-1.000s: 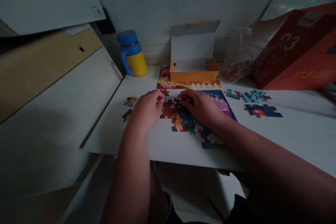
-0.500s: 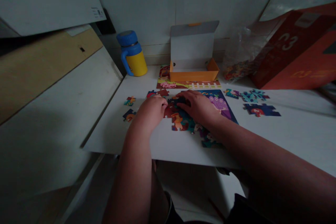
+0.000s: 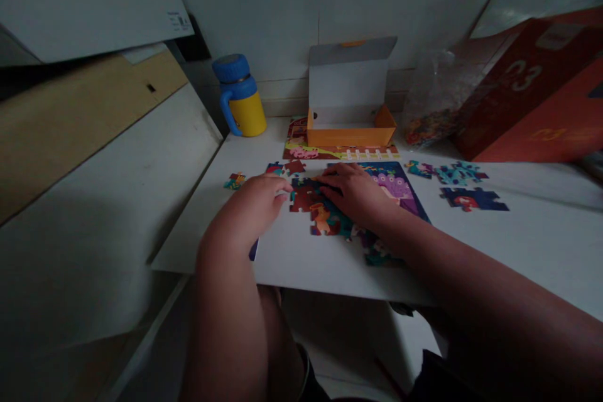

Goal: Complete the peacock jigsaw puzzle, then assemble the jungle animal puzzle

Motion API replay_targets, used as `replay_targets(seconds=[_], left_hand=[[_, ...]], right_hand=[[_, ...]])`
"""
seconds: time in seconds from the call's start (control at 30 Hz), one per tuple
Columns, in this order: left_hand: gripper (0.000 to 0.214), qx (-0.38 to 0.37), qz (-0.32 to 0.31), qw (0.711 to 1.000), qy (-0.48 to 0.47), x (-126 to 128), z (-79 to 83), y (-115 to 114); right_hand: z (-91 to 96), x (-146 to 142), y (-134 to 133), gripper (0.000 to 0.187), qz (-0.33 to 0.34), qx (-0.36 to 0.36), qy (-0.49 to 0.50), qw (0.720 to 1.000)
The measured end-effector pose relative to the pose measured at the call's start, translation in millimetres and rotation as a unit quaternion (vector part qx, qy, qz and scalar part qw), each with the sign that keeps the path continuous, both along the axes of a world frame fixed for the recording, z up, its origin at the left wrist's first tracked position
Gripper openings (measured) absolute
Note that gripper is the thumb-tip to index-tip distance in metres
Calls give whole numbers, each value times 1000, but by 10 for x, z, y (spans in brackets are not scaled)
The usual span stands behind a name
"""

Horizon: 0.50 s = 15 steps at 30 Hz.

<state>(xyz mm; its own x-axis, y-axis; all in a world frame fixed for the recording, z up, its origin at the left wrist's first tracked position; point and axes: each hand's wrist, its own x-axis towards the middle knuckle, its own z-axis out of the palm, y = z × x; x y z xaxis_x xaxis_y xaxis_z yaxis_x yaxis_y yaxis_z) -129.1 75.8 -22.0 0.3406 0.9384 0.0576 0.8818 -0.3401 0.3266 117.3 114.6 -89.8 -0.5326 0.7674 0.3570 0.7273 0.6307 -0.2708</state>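
Note:
A partly joined jigsaw puzzle lies on the white table, with brown, orange, teal and purple parts showing. My right hand rests on its upper middle, fingers stretched out and thumb apart, covering some of the picture. Just left of the puzzle's brown edge is my left hand, its thumb and forefinger apart and nothing visible between them; its other fingers are hidden. Close to its fingertips lie a brown puzzle piece and a red-and-blue puzzle piece. A small orange-and-green piece sits farther left.
An open orange box stands on a farm picture sheet at the back. Left of it is a blue-and-yellow flask. Joined pieces, a clear bag of pieces and a large red box are on the right.
My left hand has drawn back leftward from the puzzle, uncovering its brown edge and a dark blue corner beside my forearm. My right hand stays in nearly the same place.

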Motion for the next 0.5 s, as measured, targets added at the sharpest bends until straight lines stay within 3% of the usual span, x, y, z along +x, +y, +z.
replay_targets(seconds=[0.13, 0.2, 0.37, 0.5], left_hand=[[29, 20, 137, 989, 51, -335, 308, -287], [30, -8, 178, 982, 58, -460, 385, -416], [35, -77, 181, 980, 44, -526, 387, -630], [33, -58, 198, 977, 46, -503, 421, -762]], right_hand=[[18, 11, -10, 27, 8, -15, 36, 999], [37, 35, -9, 26, -15, -29, 64, 997], [67, 153, 26, 30, -94, 0, 113, 989], [58, 182, 32, 33, -68, -11, 88, 994]])
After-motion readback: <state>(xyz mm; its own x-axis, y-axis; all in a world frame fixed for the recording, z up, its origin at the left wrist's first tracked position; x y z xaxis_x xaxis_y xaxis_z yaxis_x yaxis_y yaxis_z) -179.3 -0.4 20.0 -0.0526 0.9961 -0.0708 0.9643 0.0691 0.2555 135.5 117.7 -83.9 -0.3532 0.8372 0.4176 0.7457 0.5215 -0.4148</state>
